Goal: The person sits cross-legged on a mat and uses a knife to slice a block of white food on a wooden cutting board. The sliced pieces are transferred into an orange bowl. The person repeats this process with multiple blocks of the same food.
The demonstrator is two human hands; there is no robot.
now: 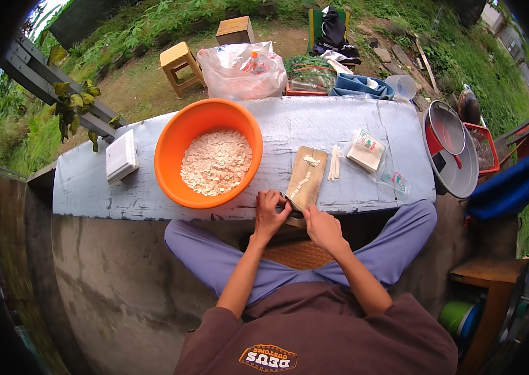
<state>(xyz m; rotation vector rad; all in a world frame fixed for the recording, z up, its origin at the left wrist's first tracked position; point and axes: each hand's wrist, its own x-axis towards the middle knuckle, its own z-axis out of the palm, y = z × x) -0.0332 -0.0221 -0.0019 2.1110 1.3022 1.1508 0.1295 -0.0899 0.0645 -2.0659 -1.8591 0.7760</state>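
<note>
A wooden cutting board (314,169) lies at the table's near edge, with a crooked row of small pale squares (302,186) and a little heap of pale pieces (311,161) on it. My right hand (325,229) is closed at the board's near end on a knife, mostly hidden, whose dark blade (294,211) points left. Beside it, my left hand (271,214) has its fingers bent together against the board's near left corner; what they pinch cannot be made out. Right of the board rest several pale strips (334,164) and a stack of pale square sheets (366,152) in clear plastic.
A large orange basin (163,169) of small pale pieces stands left of the board. Further left is a white box (122,157). Plastic bags (239,72) and a blue cloth (361,86) line the far edge; a grey basin (461,178) and strainer (447,128) stand at right.
</note>
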